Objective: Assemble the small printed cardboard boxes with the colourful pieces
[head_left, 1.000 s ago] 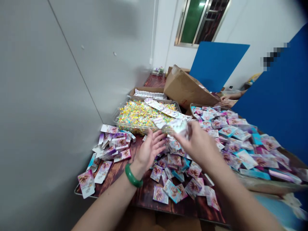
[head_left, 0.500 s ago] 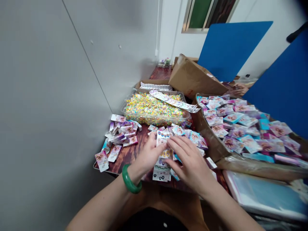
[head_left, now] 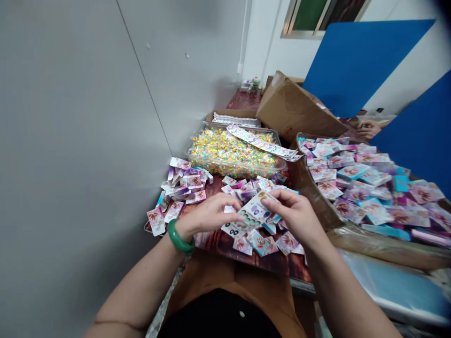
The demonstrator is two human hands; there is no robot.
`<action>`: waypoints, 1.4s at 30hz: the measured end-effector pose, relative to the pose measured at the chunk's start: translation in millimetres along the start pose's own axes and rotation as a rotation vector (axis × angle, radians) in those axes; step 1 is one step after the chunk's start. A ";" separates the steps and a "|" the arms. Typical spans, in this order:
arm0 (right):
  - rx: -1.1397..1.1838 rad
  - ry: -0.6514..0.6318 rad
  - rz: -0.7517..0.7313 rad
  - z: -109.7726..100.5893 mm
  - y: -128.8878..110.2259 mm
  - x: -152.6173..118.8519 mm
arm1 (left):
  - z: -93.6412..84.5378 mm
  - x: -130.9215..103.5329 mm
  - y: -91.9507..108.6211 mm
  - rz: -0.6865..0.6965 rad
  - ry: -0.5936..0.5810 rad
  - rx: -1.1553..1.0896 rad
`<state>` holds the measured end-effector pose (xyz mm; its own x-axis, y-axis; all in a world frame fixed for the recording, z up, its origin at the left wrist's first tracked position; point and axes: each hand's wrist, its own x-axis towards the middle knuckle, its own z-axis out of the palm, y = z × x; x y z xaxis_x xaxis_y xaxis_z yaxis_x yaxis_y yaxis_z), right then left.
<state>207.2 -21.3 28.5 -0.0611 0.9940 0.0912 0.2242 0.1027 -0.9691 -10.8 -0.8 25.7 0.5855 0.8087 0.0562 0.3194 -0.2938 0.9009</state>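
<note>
Sticker sheet: white paper sheet with rows of purple, yellow, green and black printed motifs [head_left: 252, 213], held tilted between the two hands above the table. We can't tell whether it is folded behind.
Right hand: our right hand [head_left: 296, 206] has the sheet's upper right edge pinched, thumb on the face, fingers bent close.
Left hand: our left hand [head_left: 211, 213], green bangle [head_left: 180, 237] on the wrist, is at the sheet's left edge. Thumb and fingers are part-curled with a gap between; firm hold or just touch, we can't tell.
Progress: we judge this sheet as mid-handling, neither set down nor boxed. One long white printed strip [head_left: 262, 143] lies stretched over the tray, touched by neither hand.
Under the sheet: loose purple, pink and blue printed card boxes [head_left: 259, 241] on the dark red wood-grain table [head_left: 211, 241].
Left pile: more small printed card boxes [head_left: 185, 183], by the grey wall panel [head_left: 88, 141].
Tray: clear plastic tray [head_left: 239, 166], full of tiny yellow-and-multicoloured pieces [head_left: 229, 148].
Right side: brown cardboard carton [head_left: 317, 202], heaped with small printed boxes.
Far right: a co-worker's hand [head_left: 369, 129] beside a blue panel, well apart from ours.
</note>
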 end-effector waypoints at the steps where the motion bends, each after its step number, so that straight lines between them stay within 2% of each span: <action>1: 0.036 0.027 0.012 -2.3 2.8 3.4 | -0.1 2.0 -5.3 -0.063 -0.075 -0.086; 3: 0.095 0.087 0.032 -5.8 8.9 9.5 | 1.9 4.5 -13.5 -0.183 -0.155 -0.266; 5: 0.134 0.124 0.060 -7.4 14.6 14.6 | 5.2 5.0 -18.5 -0.255 -0.166 -0.388; 9: 0.145 0.132 0.083 -6.8 20.9 19.9 | 11.0 5.4 -21.7 -0.267 -0.137 -0.462; 11: 0.123 0.115 0.071 -5.6 21.2 19.4 | 12.7 6.0 -19.3 -0.195 -0.007 -0.417; 14: 0.107 0.092 0.033 -3.5 19.3 15.3 | 14.3 4.2 -8.8 -0.038 0.375 -0.160; 16: 0.121 0.087 0.011 -1.3 17.4 11.5 | 15.7 0.2 0.7 0.062 0.516 0.033; 19: 0.159 0.083 -0.002 3.0 14.5 6.9 | 20.1 -6.7 10.6 0.148 0.480 0.189; 22: 0.187 0.106 0.003 7.3 13.1 5.0 | 25.9 -10.8 11.4 0.140 0.436 0.255; 26: 0.131 0.208 -0.012 12.7 11.4 3.1 | 31.6 -14.3 7.4 0.117 0.446 0.225; 28: 0.055 0.224 -0.072 16.4 8.9 -0.2 | 32.9 -15.6 5.7 0.083 0.430 0.140; 30: -0.027 0.201 -0.188 20.4 5.5 -5.7 | 33.0 -15.8 3.7 0.006 0.353 -0.049; 32: -0.098 0.126 -0.326 23.7 2.5 -12.5 | 31.9 -15.1 1.4 -0.076 0.275 -0.305; 34: -0.156 0.022 -0.420 25.9 0.9 -18.6 | 30.3 -14.3 0.1 -0.124 0.267 -0.510; 36: -0.191 -0.030 -0.445 27.5 1.0 -22.0 | 29.2 -13.9 0.5 -0.153 0.297 -0.596; 39: -0.193 -0.007 -0.392 30.8 3.8 -21.5 | 30.1 -14.2 3.2 -0.168 0.278 -0.671; 42: -0.242 0.013 -0.375 35.4 7.0 -18.9 | 32.7 -15.2 5.3 -0.121 0.251 -0.741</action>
<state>175.5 -40.8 11.9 -0.1696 0.8867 0.4301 0.4102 0.4604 -0.7873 6.3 -31.3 15.5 0.3649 0.9300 -0.0441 -0.2611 0.1476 0.9540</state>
